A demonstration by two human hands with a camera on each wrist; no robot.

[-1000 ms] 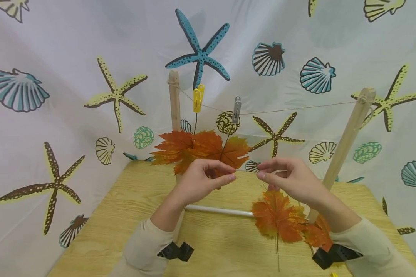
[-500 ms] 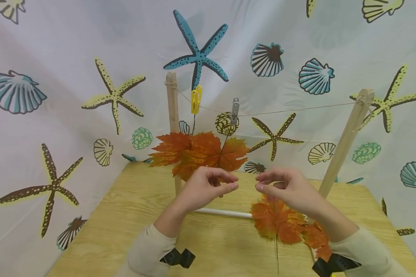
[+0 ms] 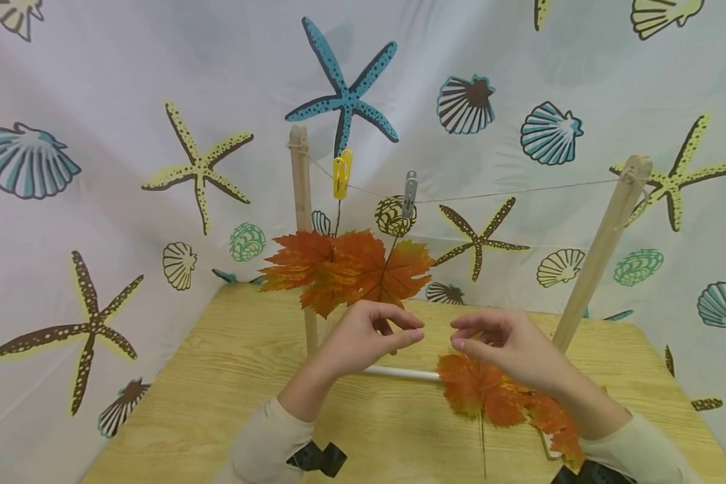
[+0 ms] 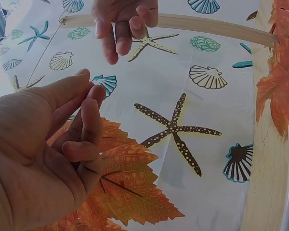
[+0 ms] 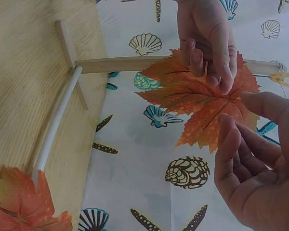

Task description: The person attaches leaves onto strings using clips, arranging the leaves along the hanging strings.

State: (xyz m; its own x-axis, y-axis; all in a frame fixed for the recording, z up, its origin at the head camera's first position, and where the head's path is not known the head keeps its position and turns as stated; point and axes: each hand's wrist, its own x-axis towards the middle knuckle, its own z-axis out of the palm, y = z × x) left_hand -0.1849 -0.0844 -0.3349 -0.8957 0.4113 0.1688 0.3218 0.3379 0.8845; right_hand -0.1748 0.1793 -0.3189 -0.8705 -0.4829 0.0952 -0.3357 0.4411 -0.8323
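Note:
My left hand (image 3: 372, 338) and my right hand (image 3: 508, 343) face each other above the table, a small gap between their fingertips. Both have loosely bent fingers with nothing between them. Beyond the left hand, orange artificial maple leaves (image 3: 351, 265) hang by thin stems from a string (image 3: 520, 191). A yellow clothespin (image 3: 341, 176) and a grey clothespin (image 3: 410, 191) clip them there. Under the right hand, more orange maple leaves (image 3: 484, 396) lie on the table, one stem pointing toward me. In the right wrist view, the hanging leaf (image 5: 197, 96) appears behind both hands.
Two wooden posts, a left post (image 3: 301, 181) and a right post (image 3: 605, 249), hold up the string. A white rod (image 3: 402, 373) runs low between them across the wooden table (image 3: 206, 376). Behind hangs a white cloth (image 3: 236, 60) printed with starfish and shells.
Both hands have come down a little, and the left has shifted slightly right. The head view has tilted slightly. The clipped leaves and those on the table stay where they were.

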